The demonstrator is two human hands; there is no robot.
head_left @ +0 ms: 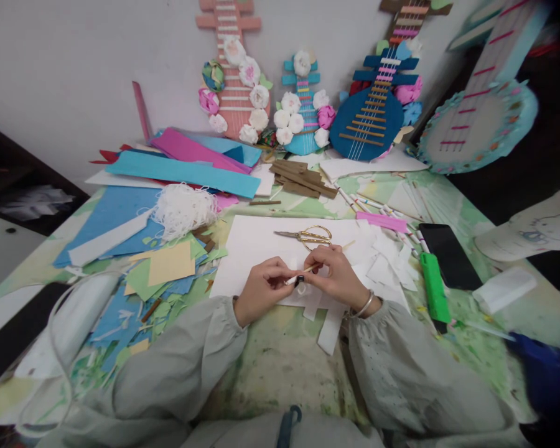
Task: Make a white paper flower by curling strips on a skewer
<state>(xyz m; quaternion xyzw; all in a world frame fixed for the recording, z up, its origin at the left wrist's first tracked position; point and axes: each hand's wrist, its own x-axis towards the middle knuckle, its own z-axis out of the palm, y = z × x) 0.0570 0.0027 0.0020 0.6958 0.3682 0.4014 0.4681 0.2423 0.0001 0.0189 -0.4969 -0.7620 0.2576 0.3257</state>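
I pinch a tan stick (311, 268) and a small white piece (290, 280).
My left grip (265, 284) is closed on the white piece, my right grip (333, 274) on the stick beside it, over the white sheet (247, 244) on the desk (280, 373), nearer me than the scissors (303, 236).

A black phone (449, 254) lies on the bench (280, 379) just beside a green plastic piece (432, 283), near a white tumbler (527, 227). White string (184, 211) overlaps blue paper (114, 211); a blue lute (348, 132) stands before the wall (74, 56).
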